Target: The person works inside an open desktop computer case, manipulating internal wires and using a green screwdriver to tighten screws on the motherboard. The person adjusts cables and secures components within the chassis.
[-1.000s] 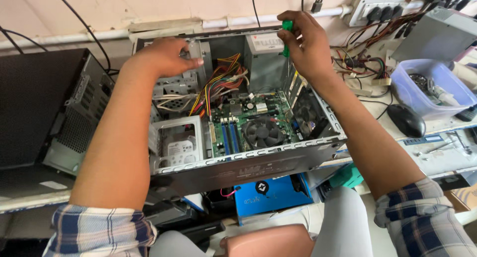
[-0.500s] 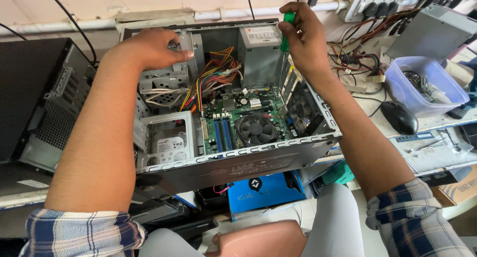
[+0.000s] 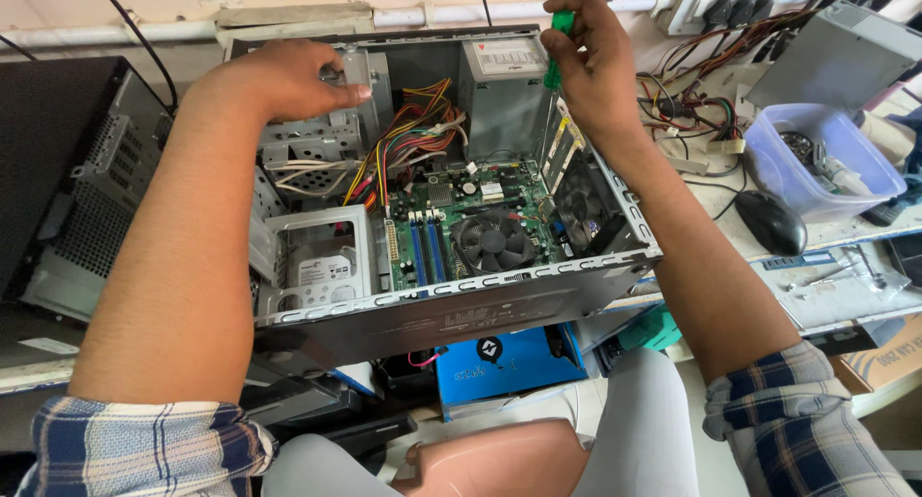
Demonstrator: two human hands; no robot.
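Note:
An open grey computer case point(image 3: 451, 310) lies on its side in front of me, showing a green motherboard point(image 3: 461, 223) with a round black cooler fan point(image 3: 493, 240), a hard drive point(image 3: 322, 266) in a metal cage and a bundle of coloured wires point(image 3: 403, 137). My left hand point(image 3: 283, 79) grips the upper metal drive bay point(image 3: 360, 84) at the case's far left corner. My right hand point(image 3: 595, 60) is closed around a green-handled screwdriver point(image 3: 557, 46), held upright by the rear wall of the case, its tip hidden inside.
A black computer tower point(image 3: 67, 170) stands at the left. To the right are a black mouse point(image 3: 771, 221), a clear blue-tinted plastic tub point(image 3: 821, 161) of parts, tangled cables point(image 3: 691, 103) and a power strip point(image 3: 720, 2). A blue box point(image 3: 499, 363) sits below the case.
The view has drifted slightly, so the case sits a bit higher and to the right in the frame. Both hands keep the same holds on the drive bay and screwdriver.

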